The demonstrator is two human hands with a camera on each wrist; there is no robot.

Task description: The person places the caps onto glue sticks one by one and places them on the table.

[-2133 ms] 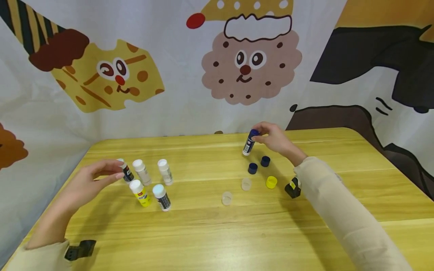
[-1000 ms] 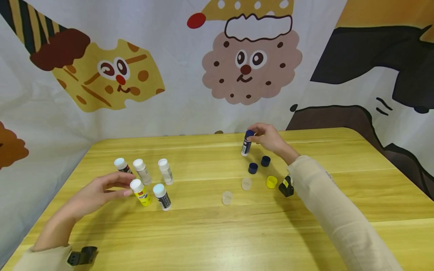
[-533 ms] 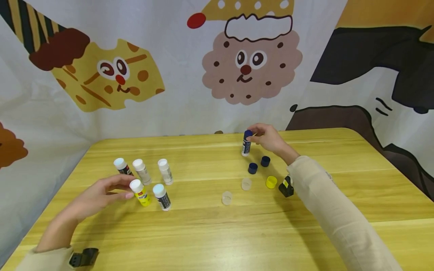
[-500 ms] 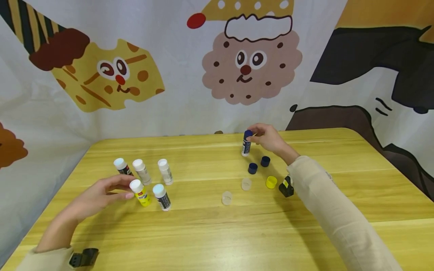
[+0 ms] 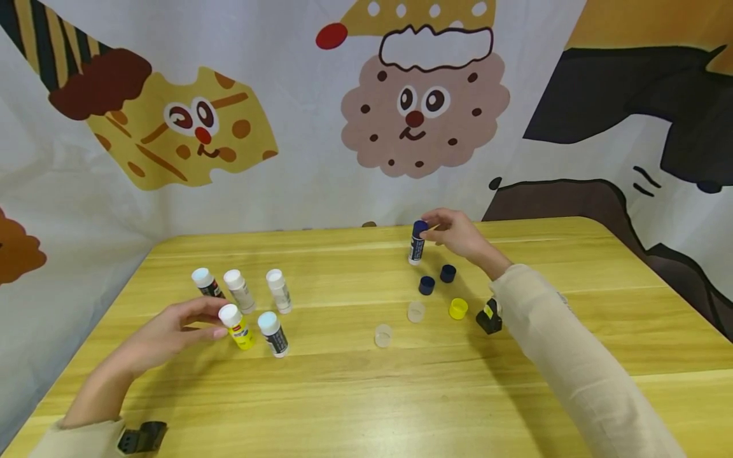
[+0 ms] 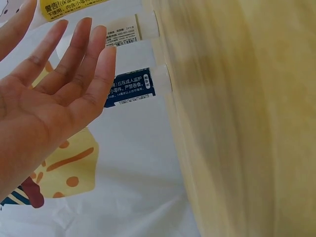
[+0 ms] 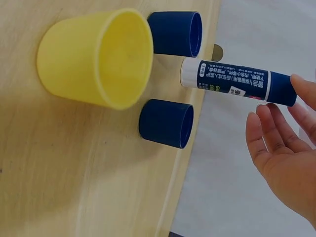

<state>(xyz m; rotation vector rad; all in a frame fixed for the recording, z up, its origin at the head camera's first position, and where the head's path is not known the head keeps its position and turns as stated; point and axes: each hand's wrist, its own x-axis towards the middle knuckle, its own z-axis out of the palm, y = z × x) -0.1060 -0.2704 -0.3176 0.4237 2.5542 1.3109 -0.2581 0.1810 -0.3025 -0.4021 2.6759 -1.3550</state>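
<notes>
My right hand (image 5: 458,235) pinches the dark blue cap of a glue stick (image 5: 416,250) by thumb and fingertips near the table's back edge. This glue stick has a navy label and white base and stands nearly upright. The right wrist view shows the thumb on its capped end (image 7: 283,89). My left hand (image 5: 166,334) is at the left, its fingers reaching behind a yellow glue stick (image 5: 240,335) and its thumb at the near side. In the left wrist view those fingers (image 6: 79,64) are spread and relaxed. The yellow glue stick has a white top.
Several uncapped glue sticks stand around it: dark ones (image 5: 210,285) (image 5: 276,340) and white ones (image 5: 240,294) (image 5: 280,294). Loose caps lie mid-right: navy caps (image 5: 426,286) (image 5: 448,274), a yellow cap (image 5: 458,309), clear caps (image 5: 416,312) (image 5: 383,336). A printed curtain (image 5: 321,197) hangs behind the table (image 5: 343,394).
My left hand has moved right and nearer, from the back-left dark glue stick to the yellow one. The held blue-capped glue stick has gone from tilted to nearly upright, shifting slightly left.
</notes>
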